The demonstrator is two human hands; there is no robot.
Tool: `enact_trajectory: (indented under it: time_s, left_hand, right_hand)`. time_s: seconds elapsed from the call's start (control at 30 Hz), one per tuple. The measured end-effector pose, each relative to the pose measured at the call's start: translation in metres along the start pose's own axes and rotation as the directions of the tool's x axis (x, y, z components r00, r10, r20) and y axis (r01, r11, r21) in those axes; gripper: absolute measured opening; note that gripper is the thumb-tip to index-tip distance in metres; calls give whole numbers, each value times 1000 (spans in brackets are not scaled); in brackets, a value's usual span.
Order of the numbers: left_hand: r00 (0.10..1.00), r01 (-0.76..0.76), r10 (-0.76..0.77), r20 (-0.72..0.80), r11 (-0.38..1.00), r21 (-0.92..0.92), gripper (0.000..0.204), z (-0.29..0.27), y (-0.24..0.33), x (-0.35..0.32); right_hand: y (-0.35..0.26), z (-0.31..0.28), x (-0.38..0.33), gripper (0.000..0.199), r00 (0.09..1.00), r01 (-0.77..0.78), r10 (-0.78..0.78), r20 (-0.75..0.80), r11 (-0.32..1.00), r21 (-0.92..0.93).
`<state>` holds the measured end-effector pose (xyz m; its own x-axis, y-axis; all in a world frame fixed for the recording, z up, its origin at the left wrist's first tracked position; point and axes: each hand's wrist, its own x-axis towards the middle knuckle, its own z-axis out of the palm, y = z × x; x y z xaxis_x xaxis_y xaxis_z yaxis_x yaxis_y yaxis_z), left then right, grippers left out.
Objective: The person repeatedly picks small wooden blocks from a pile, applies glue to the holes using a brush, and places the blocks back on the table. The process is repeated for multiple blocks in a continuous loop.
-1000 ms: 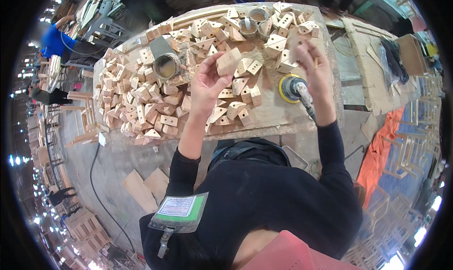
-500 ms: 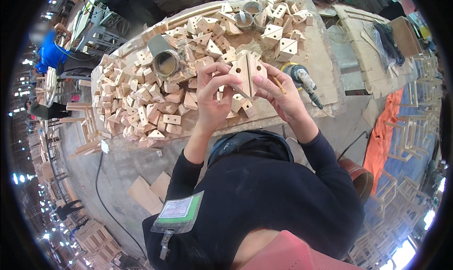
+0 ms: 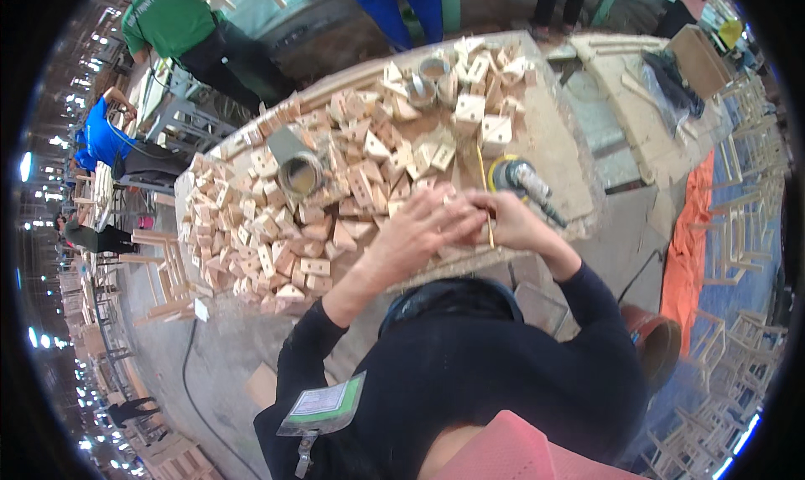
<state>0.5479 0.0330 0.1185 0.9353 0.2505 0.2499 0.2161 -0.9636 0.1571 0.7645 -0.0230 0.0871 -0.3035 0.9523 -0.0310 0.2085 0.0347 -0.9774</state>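
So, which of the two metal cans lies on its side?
The larger can left of centre; its open mouth faces the camera. The small can at the far edge stands upright.

head cam: worn, looking steeply down | faces forward over bench (image 3: 579,186) | hands close, mid-frame | fisheye rim bends edges, far background probably unreliable | single view, no overlap

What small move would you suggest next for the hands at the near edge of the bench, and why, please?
Probably reach the right hand for the sander: both hands, the left hand on top, cover a wooden piece at the bench edge, and the sander lies just beyond the right one.
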Motion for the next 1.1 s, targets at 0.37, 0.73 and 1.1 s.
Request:
enact_trajectory:
  time_s: [0.37,0.73,1.1]
  left_hand:
    - [955,277,-296,3,889,-364,72,113,15,31]
    - [882,471,-436,178,806,-360,75,210,35,31]
    - [821,517,-564,89,669,-533,73,232,35,21]
  right_hand:
    - [60,-46,-43,61,756,-398,87,-649,848,-349]
    - [147,-58,-24,84,833,-411,9,-554,681,-606]
    - [145,-79,-47,64,909,-331,95,-405,755,-567]
